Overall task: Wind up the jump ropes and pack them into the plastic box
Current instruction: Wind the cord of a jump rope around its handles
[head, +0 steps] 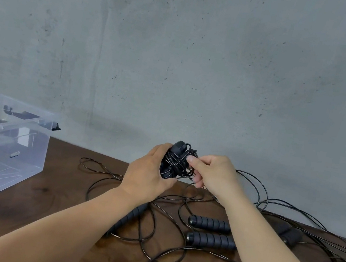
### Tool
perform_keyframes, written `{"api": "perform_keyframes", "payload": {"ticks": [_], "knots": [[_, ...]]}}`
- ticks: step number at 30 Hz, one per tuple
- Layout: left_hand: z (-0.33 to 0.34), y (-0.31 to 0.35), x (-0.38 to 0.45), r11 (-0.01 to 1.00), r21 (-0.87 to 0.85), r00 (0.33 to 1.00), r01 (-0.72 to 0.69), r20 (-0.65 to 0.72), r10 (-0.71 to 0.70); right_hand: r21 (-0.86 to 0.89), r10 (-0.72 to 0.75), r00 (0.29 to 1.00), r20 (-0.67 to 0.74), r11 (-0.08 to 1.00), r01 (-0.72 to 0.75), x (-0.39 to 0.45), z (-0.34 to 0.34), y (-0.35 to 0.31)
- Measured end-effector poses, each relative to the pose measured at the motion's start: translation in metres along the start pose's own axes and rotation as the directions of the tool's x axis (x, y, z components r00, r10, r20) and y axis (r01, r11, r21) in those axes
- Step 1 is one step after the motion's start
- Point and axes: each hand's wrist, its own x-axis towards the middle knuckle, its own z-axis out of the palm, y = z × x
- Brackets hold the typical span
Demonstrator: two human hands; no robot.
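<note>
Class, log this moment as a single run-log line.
step: winding rope | left hand: holds rope bundle | right hand: pinches cord at bundle | plastic box: left, open | loose ropes: on table

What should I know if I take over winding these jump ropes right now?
Left hand: grips the black wound-up jump rope bundle, held above the table.
Right hand: pinches the bundle's thin black cord, tucking the last of it in.
Clear plastic storage box: at the left on the dark brown wooden table; some dark items show through it, but I cannot tell what.
Done: one rope is nearly wound.
Left: finish the tuck and put the bundle in the box. Then wind the loose black ropes tangled on the table, with their ribbed foam handles, and pack them too.
</note>
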Motion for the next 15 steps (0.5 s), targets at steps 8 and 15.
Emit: {"api": "perform_keyframes", "payload": {"ticks": [8, 15], "knots": [[0.004, 0.001, 0.001, 0.998, -0.024, 0.998, 0.056, -0.021, -0.057, -0.071, -0.206, 0.889, -0.409, 0.978, 0.194, -0.014, 0.031, 0.009], [0.007, 0.005, 0.007, 0.999, -0.028, 0.999, 0.041, -0.031, -0.042, -0.276, -0.418, 0.825, -0.38, 0.903, 0.33, -0.013, 0.03, 0.011]]}}
